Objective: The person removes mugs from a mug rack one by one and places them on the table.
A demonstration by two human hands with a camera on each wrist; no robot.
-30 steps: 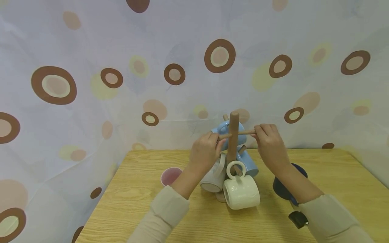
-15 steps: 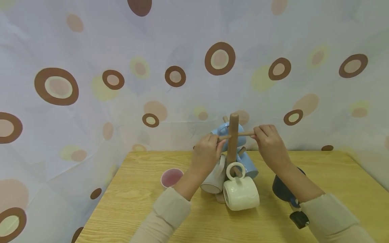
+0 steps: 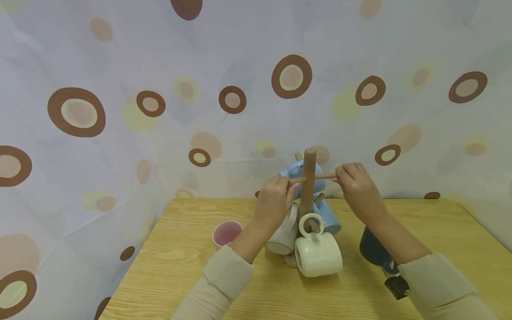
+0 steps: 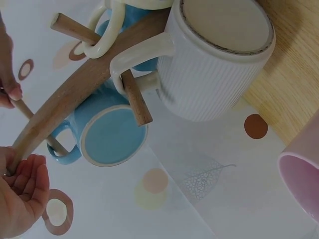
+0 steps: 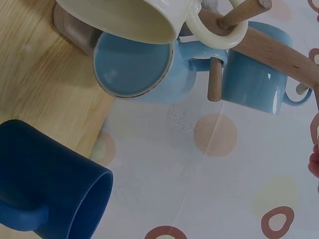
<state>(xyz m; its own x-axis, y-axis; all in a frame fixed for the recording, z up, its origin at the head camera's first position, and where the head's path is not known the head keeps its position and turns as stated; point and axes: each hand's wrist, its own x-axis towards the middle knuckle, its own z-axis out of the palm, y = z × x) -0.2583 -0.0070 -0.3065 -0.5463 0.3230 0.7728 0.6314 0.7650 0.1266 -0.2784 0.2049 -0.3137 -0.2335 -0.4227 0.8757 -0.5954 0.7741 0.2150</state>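
Observation:
A wooden mug tree (image 3: 308, 186) stands on the table with mugs hung by their handles. My left hand (image 3: 273, 202) grips the end of its upper left peg, and my right hand (image 3: 358, 191) pinches the tip of the upper right peg. Under my hands hang a cream mug (image 3: 318, 255) at the front and a ribbed white mug (image 4: 214, 64) on the left. One light blue mug (image 5: 144, 67) is low on the right; another light blue mug (image 4: 112, 132) hangs high at the back. In the right wrist view only a few fingertips show at the edge.
A pink cup (image 3: 227, 233) stands on the wooden table (image 3: 172, 266) left of the mug tree. To the right, partly behind my right forearm, is a dark blue mug (image 5: 47, 179). A small black object (image 3: 397, 287) shows by the right sleeve. A patterned cloth (image 3: 248, 133) hangs behind.
Both hands keep their hold on the two upper pegs. The mug tree and mugs stay in place; the whole view shifts only slightly.

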